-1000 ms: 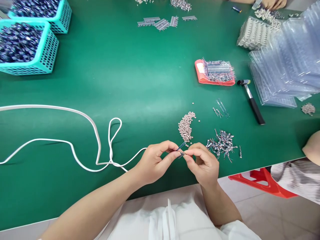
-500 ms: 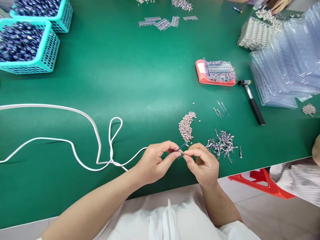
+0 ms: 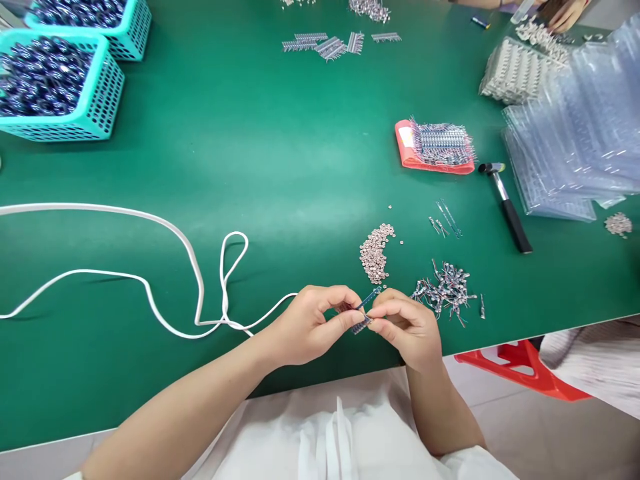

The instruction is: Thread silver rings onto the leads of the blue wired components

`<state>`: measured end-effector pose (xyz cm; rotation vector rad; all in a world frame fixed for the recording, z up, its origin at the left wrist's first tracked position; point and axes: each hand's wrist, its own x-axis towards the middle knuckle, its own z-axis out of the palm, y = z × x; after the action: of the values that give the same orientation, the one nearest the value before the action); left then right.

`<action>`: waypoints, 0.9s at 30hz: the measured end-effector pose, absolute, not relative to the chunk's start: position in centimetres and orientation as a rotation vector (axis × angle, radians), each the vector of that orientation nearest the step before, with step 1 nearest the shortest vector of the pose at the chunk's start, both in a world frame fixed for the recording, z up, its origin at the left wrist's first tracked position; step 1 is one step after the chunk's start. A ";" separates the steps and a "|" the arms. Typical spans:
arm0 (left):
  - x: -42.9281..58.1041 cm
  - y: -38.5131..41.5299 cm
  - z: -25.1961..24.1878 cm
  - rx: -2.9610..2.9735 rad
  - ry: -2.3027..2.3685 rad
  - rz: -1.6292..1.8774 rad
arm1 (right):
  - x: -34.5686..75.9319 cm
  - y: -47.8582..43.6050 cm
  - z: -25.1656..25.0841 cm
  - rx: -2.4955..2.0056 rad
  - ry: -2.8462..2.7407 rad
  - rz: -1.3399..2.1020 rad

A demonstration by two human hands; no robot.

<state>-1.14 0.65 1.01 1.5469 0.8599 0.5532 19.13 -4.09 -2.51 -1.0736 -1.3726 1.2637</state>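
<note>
My left hand and my right hand meet near the front edge of the green table, fingers pinched together on a small blue strip of components held between them. Just beyond the fingers lies a pile of small round metal discs. To the right of my right hand sits a heap of small wired components.
A white cable loops across the left. Two teal baskets of dark blue parts stand back left. A red pad with wired parts, a small hammer, clear plastic trays and another person's hand are to the right.
Both hands stay pinched on the small strip, with only slight finger shifts. The other person's arm at the right edge has moved out of view.
</note>
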 end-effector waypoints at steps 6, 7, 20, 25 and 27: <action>-1.2 0.7 1.0 1.557 0.836 0.540 | 19.2 -4.0 -2.7 -1.052 -1.328 1.334; -1.2 0.7 1.0 1.561 0.835 0.541 | 19.2 -4.0 -2.7 -1.051 -1.322 1.343; -1.0 0.6 1.0 1.573 0.832 0.547 | 19.3 -4.1 -2.9 -1.065 -1.239 1.426; -1.0 0.5 1.0 1.554 0.837 0.540 | 19.2 -4.0 -3.0 -1.093 -1.200 1.446; -1.0 0.4 1.0 1.537 0.827 0.525 | 19.2 -4.0 -2.9 -1.079 -1.187 1.473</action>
<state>-1.03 0.43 1.05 1.5369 0.8273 0.5250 19.25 -4.00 -2.94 -1.0787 -1.1867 1.4728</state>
